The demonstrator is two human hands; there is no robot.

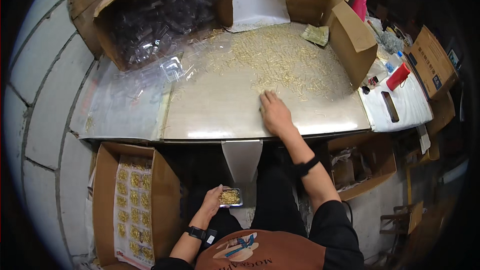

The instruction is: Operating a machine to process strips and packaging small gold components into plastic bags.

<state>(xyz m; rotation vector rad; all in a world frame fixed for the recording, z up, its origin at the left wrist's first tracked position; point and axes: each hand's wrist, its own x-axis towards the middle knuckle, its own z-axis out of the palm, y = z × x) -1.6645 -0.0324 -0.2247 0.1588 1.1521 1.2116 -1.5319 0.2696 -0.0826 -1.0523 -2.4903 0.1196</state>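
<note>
Low over my lap, my left hand [213,199] grips the side of a small clear plastic box [241,203]. Thin gold-coloured metal pieces [229,197] fill the box; they look like small pins or hooks, too fine to tell which. My right hand [275,114] rests palm down on the tabletop [215,110], fingers stretched forward. Its fingertips touch the near edge of a wide, loose spread of the same gold pieces [280,60]. Nothing shows in the right hand, though its palm is hidden.
A cardboard box of clear plastic cases [165,20] lies open at the far left, cases spilling out. Below left, another carton [155,185] holds rows of gold-filled packs. A red cylinder [398,77] and dark phone [390,106] sit at right. Someone sits beyond the table.
</note>
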